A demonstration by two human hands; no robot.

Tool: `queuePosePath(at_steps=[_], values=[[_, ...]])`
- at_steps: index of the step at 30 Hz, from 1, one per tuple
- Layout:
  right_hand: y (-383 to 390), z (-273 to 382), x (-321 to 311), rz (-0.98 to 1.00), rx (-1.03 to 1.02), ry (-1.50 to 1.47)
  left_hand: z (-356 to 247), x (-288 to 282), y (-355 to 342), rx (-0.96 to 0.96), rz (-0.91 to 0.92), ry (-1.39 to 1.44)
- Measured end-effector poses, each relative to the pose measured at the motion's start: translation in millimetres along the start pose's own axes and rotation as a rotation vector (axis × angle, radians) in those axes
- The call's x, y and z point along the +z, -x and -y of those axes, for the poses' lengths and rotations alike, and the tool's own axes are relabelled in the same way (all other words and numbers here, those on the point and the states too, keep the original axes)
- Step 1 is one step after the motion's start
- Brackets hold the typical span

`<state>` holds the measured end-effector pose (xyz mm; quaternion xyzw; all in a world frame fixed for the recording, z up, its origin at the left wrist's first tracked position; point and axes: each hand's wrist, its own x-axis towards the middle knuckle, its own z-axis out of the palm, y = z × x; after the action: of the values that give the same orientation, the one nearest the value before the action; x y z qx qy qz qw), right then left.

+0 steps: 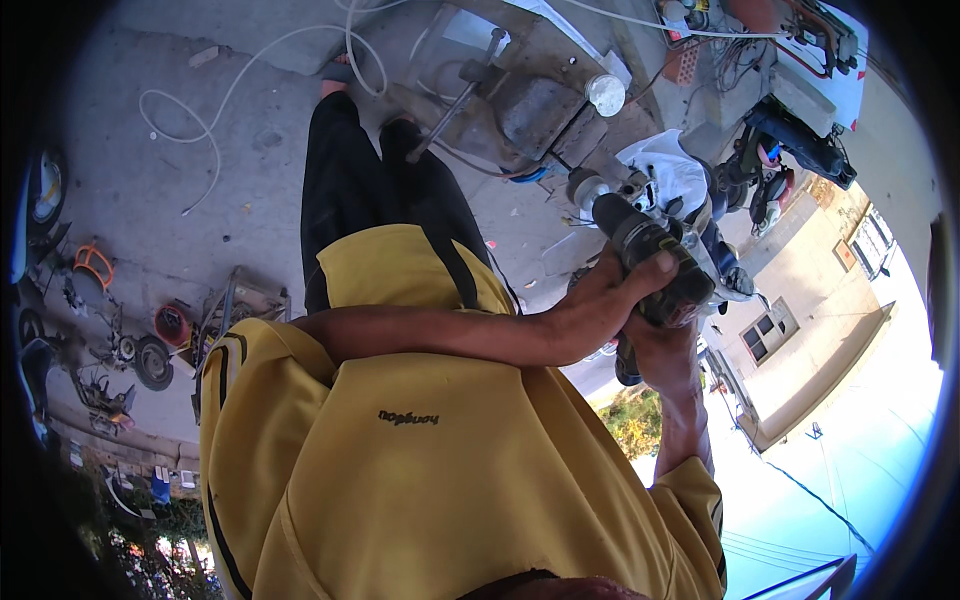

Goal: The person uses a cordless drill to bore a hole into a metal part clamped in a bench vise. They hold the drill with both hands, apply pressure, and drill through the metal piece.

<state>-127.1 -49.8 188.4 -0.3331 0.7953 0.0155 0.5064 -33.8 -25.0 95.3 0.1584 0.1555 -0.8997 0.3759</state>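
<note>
Both hands grip the drill (pixel 640 238), which is held right of the body, beyond the yellow shirt (pixel 400 470). The left hand (pixel 598 292) wraps its body from the left, thumb laid over the rear; the right hand (pixel 662 345) closes lower down, around what looks like the handle, its fingers partly hidden. The drill is probably heavy, hard and stiff, and may twist under load, so the handle and the thick rear casing are the places to hold; the chuck (pixel 587 188) and thin bit (pixel 561 162) are best left untouched.

The bit points far and left toward a metal vise (pixel 540 112); whether they touch, I cannot tell. A white tin (pixel 606 95) sits just beside the vise. A pale hose (pixel 231 93) loops over the grey concrete floor (pixel 260 190) at far left, with a wheel (pixel 152 362) nearer. A tan building (pixel 815 370) stands right, outdoors.
</note>
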Motion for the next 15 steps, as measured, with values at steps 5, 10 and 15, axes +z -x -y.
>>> queuePosePath(at_steps=[5, 10, 15], values=[[-0.6, -0.1, -3.0, 0.017, -0.01, 0.046, -0.9, -2.2, -0.7, 0.001, 0.004, -0.015], [-1.1, -1.8, -5.1, 0.023, 0.003, 0.028, 2.3, -1.8, -2.3, 0.013, 0.002, -0.016], [-3.1, -4.7, -9.0, 0.028, 0.007, 0.054, 1.7, 0.5, -3.2, 0.019, -0.002, -0.007]])
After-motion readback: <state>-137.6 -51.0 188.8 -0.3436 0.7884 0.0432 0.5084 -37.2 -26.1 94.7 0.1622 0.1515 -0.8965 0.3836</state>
